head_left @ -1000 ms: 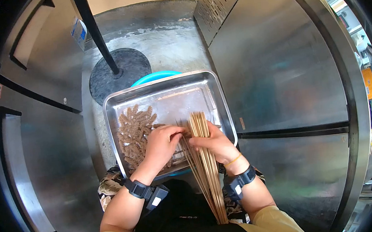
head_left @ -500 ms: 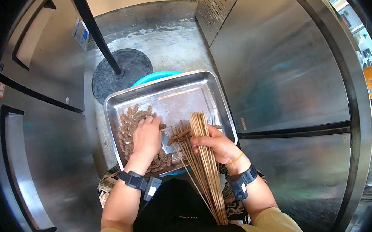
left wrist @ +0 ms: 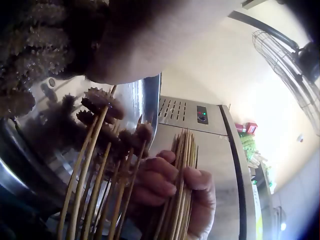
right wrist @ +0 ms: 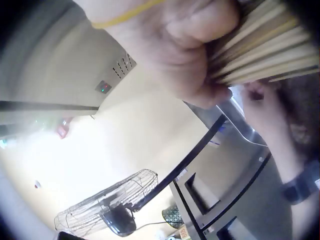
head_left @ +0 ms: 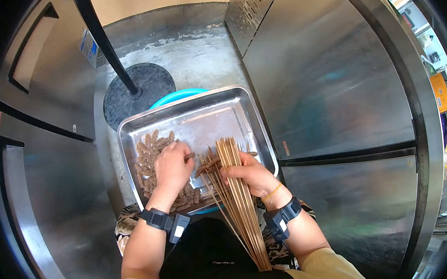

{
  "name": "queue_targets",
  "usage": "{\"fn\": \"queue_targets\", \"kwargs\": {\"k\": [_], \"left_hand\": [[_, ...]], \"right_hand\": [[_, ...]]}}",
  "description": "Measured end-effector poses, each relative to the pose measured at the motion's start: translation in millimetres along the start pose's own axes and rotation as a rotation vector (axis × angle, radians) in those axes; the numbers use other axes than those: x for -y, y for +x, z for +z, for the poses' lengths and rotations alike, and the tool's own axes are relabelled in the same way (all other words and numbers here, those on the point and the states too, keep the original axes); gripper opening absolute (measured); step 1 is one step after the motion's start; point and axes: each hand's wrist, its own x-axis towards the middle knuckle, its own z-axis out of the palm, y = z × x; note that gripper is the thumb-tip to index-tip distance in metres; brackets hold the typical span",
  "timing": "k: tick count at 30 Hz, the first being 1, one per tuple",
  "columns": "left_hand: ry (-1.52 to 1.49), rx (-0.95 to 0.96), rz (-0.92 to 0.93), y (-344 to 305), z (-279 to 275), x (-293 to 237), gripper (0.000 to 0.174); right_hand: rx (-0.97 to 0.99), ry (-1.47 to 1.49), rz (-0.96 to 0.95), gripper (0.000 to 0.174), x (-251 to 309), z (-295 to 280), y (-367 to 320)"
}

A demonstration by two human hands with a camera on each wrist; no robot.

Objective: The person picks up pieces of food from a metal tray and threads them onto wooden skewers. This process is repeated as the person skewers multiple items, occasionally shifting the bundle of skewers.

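Note:
My right hand (head_left: 257,177) grips a thick bundle of bamboo skewers (head_left: 230,157), thumb across the front, tips pointing away from me. To its left several skewers fan out, with brown spiky pieces (left wrist: 102,102) that look like small sea cucumbers on their upper ends. My left hand (head_left: 171,165) is over the right edge of a pile of the same sea cucumbers (head_left: 146,163) and pinches one (head_left: 189,156) between thumb and fingers. Both the pile and the hands are over a shallow steel tray (head_left: 200,100).
Beneath the tray shows a blue basin (head_left: 179,94). Beyond it stands the round black base (head_left: 142,90) of a pole, which carries a fan (right wrist: 107,205). Steel cabinets (head_left: 328,80) flank me closely on both sides.
My left hand left the skewers, reached into the pile, and now lifts slightly back toward the skewers with a sea cucumber. The right hand keeps its grip on the bundle.

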Motion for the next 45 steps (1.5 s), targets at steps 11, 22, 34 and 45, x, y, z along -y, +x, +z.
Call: {"fn": "queue_targets", "kwargs": {"k": [11, 22, 34, 45], "left_hand": [[-1.614, 0.274, -0.347, 5, -15, 5, 0.019], [-1.486, 0.211, -0.285, 0, -12, 2, 0.029], [-1.386, 0.125, -0.169, -2, -7, 0, 0.026], [-1.177, 0.018, -0.039, -3, -7, -4, 0.022]], "right_hand": [[-0.010, -0.017, -0.023, 0.042, -4, 12, 10], [0.017, -0.109, -0.033, 0.044, 0, 25, 12], [0.010, -0.159, 0.008, 0.046, -4, 18, 16], [0.004, -0.136, -0.017, 0.045, -3, 21, 14]]}}
